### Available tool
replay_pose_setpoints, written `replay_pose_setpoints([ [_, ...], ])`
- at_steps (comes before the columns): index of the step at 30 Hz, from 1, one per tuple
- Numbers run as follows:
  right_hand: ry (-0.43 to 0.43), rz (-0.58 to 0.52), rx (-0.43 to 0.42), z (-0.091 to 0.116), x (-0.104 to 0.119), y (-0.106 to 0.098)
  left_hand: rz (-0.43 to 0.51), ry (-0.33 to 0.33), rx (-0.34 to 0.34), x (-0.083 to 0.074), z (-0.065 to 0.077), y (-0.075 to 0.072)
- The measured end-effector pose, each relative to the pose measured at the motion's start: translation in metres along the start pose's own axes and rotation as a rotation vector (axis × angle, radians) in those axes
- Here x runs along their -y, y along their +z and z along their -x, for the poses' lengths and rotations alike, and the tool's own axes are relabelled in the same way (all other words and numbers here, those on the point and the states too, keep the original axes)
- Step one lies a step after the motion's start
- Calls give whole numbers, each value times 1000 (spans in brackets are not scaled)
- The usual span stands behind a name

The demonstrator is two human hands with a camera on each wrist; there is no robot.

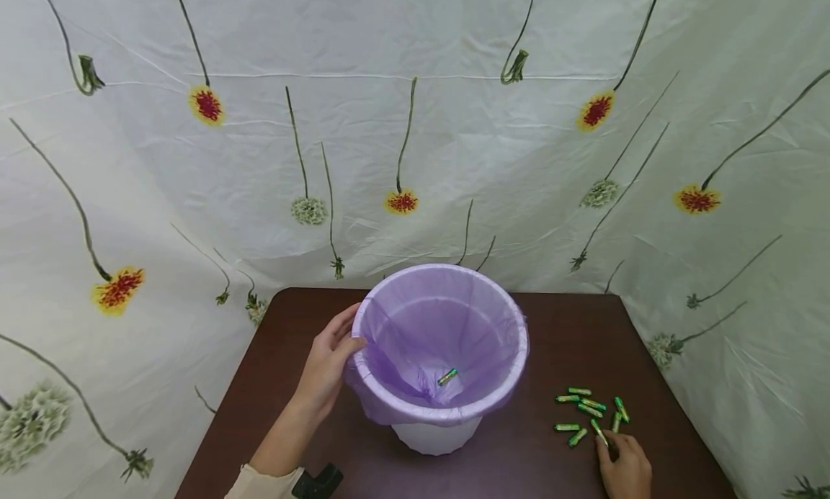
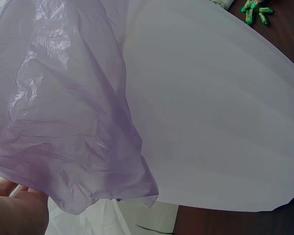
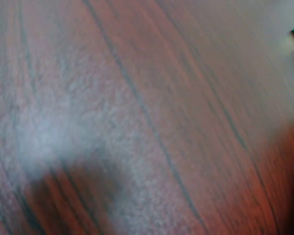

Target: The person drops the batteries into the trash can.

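A white bin (image 1: 436, 437) lined with a purple bag (image 1: 382, 405) stands on the dark brown table. My left hand (image 1: 327, 366) grips its rim on the left side, thumb over the edge and fingers outside. Inside the bag lies one small green battery (image 1: 447, 376). To the right of the bin, my right hand (image 1: 625, 466) pinches a green battery (image 1: 599, 432) between thumb and fingertips. Several loose batteries (image 1: 590, 410) lie scattered just beyond that hand. The right wrist view shows mostly wood grain, and the right hand's grip is out of its sight.
The brown table (image 1: 558, 333) runs back to a white cloth (image 1: 363, 139) printed with flowers, which hangs behind and along both sides. A dark strap device (image 1: 318, 481) sits on the left wrist, near the table's front.
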State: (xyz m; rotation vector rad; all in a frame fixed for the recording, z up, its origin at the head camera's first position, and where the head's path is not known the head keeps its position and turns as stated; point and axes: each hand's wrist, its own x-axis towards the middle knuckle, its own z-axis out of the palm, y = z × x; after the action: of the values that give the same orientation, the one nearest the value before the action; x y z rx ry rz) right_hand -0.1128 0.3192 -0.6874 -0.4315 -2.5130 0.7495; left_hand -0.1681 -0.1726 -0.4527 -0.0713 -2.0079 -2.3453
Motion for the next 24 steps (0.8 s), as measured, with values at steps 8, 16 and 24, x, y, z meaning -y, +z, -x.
replay_pose_setpoints([
  [8, 25, -50, 18, -3, 1, -3, 12, 6, 14, -1, -1, 0],
  [16, 112, -121, 81, -11, 6, -15, 12, 0, 20, 0, -2, 0],
  [24, 211, -257, 101, -27, 22, -26, 15, -5, 16, 1, -1, -2],
])
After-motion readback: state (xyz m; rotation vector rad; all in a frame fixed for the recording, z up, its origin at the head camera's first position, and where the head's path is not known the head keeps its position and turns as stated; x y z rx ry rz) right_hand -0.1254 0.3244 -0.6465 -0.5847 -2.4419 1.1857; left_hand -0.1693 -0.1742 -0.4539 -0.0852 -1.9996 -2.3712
